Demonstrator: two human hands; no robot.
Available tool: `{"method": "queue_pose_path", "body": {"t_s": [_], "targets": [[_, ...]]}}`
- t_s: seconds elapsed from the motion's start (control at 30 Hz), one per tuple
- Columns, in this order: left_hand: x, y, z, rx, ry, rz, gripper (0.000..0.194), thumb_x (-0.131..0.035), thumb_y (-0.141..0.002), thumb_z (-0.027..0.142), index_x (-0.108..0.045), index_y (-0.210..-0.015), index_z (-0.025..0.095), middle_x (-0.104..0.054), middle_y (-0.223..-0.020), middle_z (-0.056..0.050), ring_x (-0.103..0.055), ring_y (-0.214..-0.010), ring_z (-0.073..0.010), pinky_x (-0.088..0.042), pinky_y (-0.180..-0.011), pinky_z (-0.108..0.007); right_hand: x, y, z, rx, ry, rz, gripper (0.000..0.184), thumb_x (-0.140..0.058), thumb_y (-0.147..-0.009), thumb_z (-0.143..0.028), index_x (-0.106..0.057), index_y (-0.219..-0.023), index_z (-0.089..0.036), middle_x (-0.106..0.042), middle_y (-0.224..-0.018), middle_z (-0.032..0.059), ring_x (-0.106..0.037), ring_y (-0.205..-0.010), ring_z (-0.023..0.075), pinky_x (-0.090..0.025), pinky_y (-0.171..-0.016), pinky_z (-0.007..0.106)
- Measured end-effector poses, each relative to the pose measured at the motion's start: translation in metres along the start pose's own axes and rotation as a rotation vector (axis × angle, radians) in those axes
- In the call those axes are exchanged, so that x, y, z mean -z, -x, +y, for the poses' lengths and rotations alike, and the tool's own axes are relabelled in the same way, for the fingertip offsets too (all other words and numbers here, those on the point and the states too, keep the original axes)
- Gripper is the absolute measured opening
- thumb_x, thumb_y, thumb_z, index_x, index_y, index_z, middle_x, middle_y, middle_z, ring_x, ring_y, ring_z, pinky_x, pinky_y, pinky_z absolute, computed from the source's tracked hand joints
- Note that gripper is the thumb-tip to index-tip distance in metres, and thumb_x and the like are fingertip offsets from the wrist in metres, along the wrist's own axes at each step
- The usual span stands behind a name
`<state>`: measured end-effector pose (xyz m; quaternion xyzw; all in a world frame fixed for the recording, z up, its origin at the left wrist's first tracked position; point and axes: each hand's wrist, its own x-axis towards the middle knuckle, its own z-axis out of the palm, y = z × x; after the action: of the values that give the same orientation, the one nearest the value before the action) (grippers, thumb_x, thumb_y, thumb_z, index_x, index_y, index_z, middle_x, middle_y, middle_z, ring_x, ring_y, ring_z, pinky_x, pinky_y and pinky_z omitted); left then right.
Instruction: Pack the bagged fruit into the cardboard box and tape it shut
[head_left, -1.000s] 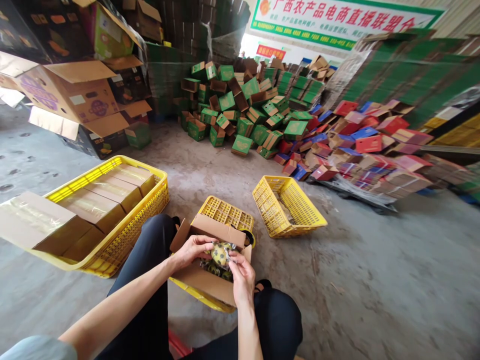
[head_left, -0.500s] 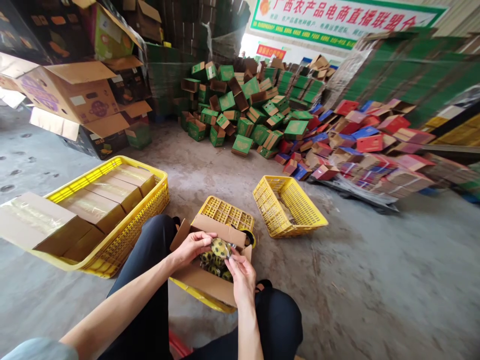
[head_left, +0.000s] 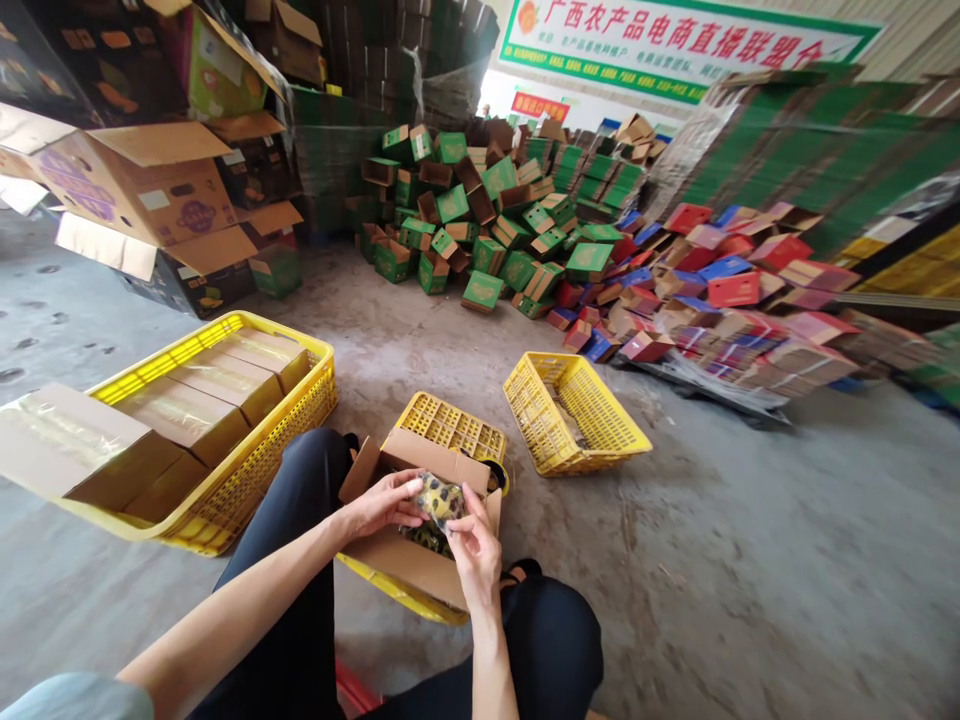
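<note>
Between my hands is a small clear plastic packet (head_left: 441, 499), yellowish with dark round spots; I cannot make out what is inside. My left hand (head_left: 390, 503) pinches its left end. At its right side, the fingertips of my right hand (head_left: 475, 540) grip the wrapping. Both hands are over an open cardboard box (head_left: 409, 568) between my knees. More dark, green and yellow packets (head_left: 426, 538) lie in the box, partly hidden by my hands. Under the box is an upturned yellow crate (head_left: 448, 425).
On the left, a long yellow crate (head_left: 326, 385) holds several taped cartons (head_left: 217, 385). Another yellow crate (head_left: 600, 432) stands on the right, its contents unclear. A tape roll (head_left: 501, 478) sits beside the box. Heaps of green boxes (head_left: 484, 290) and red boxes (head_left: 735, 290) lie farther back.
The packet has turned in my fingers and now shows a wider spotted face. My right hand has moved slightly up and left, its fingers closer to the packet's upper edge.
</note>
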<state>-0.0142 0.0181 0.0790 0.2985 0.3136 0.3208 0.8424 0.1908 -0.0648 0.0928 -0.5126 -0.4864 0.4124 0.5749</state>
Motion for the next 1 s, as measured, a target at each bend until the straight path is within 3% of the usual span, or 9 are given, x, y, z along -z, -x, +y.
{"method": "queue_pose_path", "body": {"t_s": [0.13,0.23,0.4,0.6,0.7,0.83,1.0], "targets": [[0.0,0.0,0.0,-0.071,-0.008,-0.041,0.058,-0.09,-0.079,0.042,-0.071,-0.127,0.015,-0.074,-0.118,-0.016,-0.076,-0.088,-0.0194,-0.061,-0.083,-0.03,0.001,-0.001,0.004,-0.044,0.026,0.049,0.019,-0.082,-0.081,-0.045,-0.081,-0.081,-0.026,-0.049,-0.163,0.0093,-0.043,-0.151,0.038,-0.053,-0.11,0.049],[0.0,0.0,0.001,-0.15,0.019,-0.049,0.056,-0.093,-0.076,0.036,-0.072,-0.125,0.017,-0.071,-0.125,-0.014,-0.074,-0.099,-0.0217,-0.06,-0.087,-0.03,0.002,-0.003,0.008,-0.138,-0.066,0.12,0.027,-0.08,-0.083,-0.051,-0.081,-0.09,-0.025,-0.063,-0.15,0.0113,-0.058,-0.14,0.0361,-0.054,-0.109,0.049],[-0.001,0.001,0.001,-0.156,-0.001,-0.114,0.066,-0.096,-0.071,0.028,-0.07,-0.131,0.02,-0.069,-0.13,-0.014,-0.072,-0.102,-0.0233,-0.059,-0.087,-0.032,0.001,-0.004,0.006,-0.29,-0.183,0.223,0.049,-0.077,-0.083,-0.061,-0.074,-0.119,-0.027,-0.074,-0.132,0.0104,-0.072,-0.117,0.0311,-0.063,-0.09,0.042],[-0.002,0.001,-0.004,-0.171,-0.02,-0.155,0.073,-0.099,-0.065,0.022,-0.07,-0.132,0.021,-0.071,-0.13,-0.014,-0.071,-0.107,-0.0242,-0.056,-0.091,-0.032,0.002,-0.003,0.008,-0.31,-0.059,0.235,0.044,-0.085,-0.074,-0.061,-0.075,-0.092,-0.022,-0.081,-0.094,0.0071,-0.076,-0.087,0.0259,-0.061,-0.074,0.033],[-0.002,0.0,-0.002,-0.147,-0.024,-0.098,0.066,-0.097,-0.07,0.032,-0.073,-0.13,0.018,-0.07,-0.135,-0.016,-0.071,-0.109,-0.0276,-0.056,-0.093,-0.036,0.004,-0.003,0.012,-0.252,-0.016,0.253,0.041,-0.084,-0.075,-0.059,-0.074,-0.087,-0.022,-0.079,-0.083,0.0042,-0.073,-0.077,0.0228,-0.058,-0.069,0.031],[-0.003,-0.002,0.0,-0.17,-0.069,0.035,0.055,-0.091,-0.076,0.045,-0.079,-0.119,0.013,-0.075,-0.122,-0.018,-0.072,-0.106,-0.0299,-0.058,-0.091,-0.039,0.005,-0.002,0.013,-0.187,0.01,0.233,0.035,-0.084,-0.078,-0.055,-0.073,-0.085,-0.022,-0.078,-0.083,0.0034,-0.073,-0.081,0.0236,-0.059,-0.077,0.033],[-0.002,-0.003,0.001,-0.232,-0.069,0.126,0.046,-0.093,-0.073,0.046,-0.083,-0.102,0.012,-0.078,-0.114,-0.018,-0.072,-0.101,-0.0306,-0.059,-0.084,-0.036,0.002,-0.003,0.012,-0.187,-0.024,0.215,0.034,-0.084,-0.078,-0.054,-0.073,-0.082,-0.022,-0.08,-0.09,0.0048,-0.075,-0.088,0.026,-0.059,-0.083,0.036]]}}
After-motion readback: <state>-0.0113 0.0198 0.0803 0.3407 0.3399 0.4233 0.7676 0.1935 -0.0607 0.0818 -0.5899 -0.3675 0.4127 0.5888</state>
